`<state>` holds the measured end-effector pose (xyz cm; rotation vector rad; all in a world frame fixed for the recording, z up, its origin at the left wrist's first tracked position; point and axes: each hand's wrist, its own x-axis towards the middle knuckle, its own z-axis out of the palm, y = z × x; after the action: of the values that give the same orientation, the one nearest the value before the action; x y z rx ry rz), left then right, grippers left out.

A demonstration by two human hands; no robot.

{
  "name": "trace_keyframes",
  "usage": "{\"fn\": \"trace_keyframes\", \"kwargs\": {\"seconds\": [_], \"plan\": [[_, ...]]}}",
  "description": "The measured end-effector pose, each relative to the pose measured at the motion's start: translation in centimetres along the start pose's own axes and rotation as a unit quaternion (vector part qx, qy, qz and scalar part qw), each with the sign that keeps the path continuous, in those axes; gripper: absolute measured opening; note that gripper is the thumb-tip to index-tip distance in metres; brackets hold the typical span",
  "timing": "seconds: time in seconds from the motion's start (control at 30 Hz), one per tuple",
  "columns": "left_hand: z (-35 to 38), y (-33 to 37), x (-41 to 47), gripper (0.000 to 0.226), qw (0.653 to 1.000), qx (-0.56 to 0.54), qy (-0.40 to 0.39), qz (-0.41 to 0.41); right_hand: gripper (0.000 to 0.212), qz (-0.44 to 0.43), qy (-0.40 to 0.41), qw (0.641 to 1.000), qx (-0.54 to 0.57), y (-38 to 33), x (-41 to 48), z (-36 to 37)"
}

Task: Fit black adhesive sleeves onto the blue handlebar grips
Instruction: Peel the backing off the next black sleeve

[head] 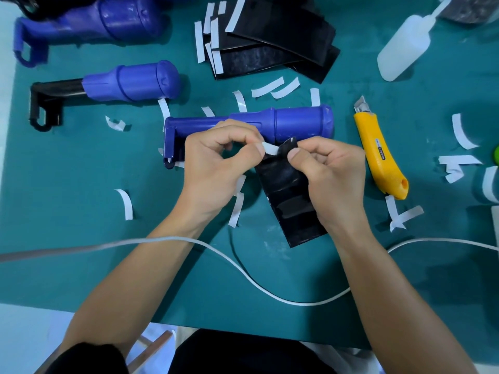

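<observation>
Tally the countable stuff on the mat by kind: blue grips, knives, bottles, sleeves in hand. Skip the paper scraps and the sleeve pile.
Blue grips, clearly in view: 3
Yellow utility knife: 1
White squeeze bottle: 1
Black sleeve, gripped by the right hand: 1
Total: 6

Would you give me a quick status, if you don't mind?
Left hand grip on white backing strip, right hand grip on black sleeve. Sleeve not yet on blue handlebar. Yellow knife lies apart.
</observation>
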<state>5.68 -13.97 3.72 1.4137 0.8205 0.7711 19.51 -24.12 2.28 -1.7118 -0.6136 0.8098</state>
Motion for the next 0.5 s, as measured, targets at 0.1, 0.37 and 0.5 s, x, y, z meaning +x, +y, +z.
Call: {"fn": "trace_keyframes", "kwargs": {"seconds": [0.1,0.37,0.5], "plan": [[0.00,0.08,0.00,0.023,0.999,-0.031,-0.001,-0.006,0.011,0.005,0.004,1.000,0.000,0.11,0.09,0.08],[-0.24,-0.06,0.06,0.011,0.998,-0.054,-0.005,-0.021,0.014,0.009,0.007,1.000,0.009,0.31,0.07,0.21],[-0.23,-0.01,0.07,0.005,0.999,-0.044,-0.004,-0.031,0.013,0.001,0.008,1.000,-0.004,0.08,-0.09,0.14]]}}
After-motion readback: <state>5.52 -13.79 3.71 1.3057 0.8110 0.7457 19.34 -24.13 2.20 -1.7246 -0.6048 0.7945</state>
